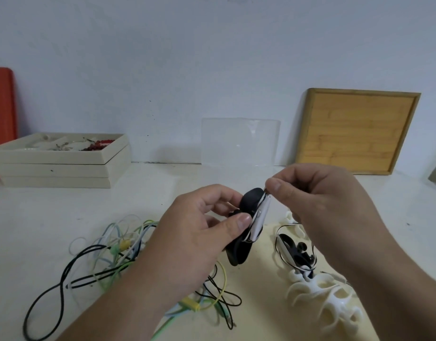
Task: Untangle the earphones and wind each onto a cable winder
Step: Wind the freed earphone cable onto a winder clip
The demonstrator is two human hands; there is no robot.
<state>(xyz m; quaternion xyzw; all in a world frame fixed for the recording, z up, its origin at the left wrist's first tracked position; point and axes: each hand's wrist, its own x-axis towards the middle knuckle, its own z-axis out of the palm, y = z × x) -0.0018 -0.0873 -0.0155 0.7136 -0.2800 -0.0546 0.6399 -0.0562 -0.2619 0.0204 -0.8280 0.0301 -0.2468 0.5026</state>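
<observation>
Left hand: the left hand (197, 232) is raised over the table (162, 188), forearm coming in from the lower left, palm turned towards the right. Its fingers are curled round a black cable winder (246, 215), with the thumb (239, 223) pressed against the winder's near edge and the fingertips behind it.

Right hand: the right hand (322, 205) is held slightly higher and just to the right of the left one, forearm entering from the lower right. Thumb and forefinger are pinched together on the end of a thin cable at the winder's top; the other fingers are curled in beneath.

Held winder: it stands tilted, its top leaning right, with a white earphone piece (260, 221) and black-and-white cable lying along its right edge.

Tangle: a tangled heap of earphone cables (108, 252), black, green, yellow and pale blue, lies on the table below and left of the left hand, partly under its forearm.

Other winders: white cable winders (320, 294) lie on a cream mat (256, 303) under the right forearm; a black winder with cable on it (294, 254) rests just above them.

Back of table: stacked cream trays (62, 166) at left, a clear plastic sheet (240, 141) in the middle, a wooden tray (354, 130) leaning on the wall.
</observation>
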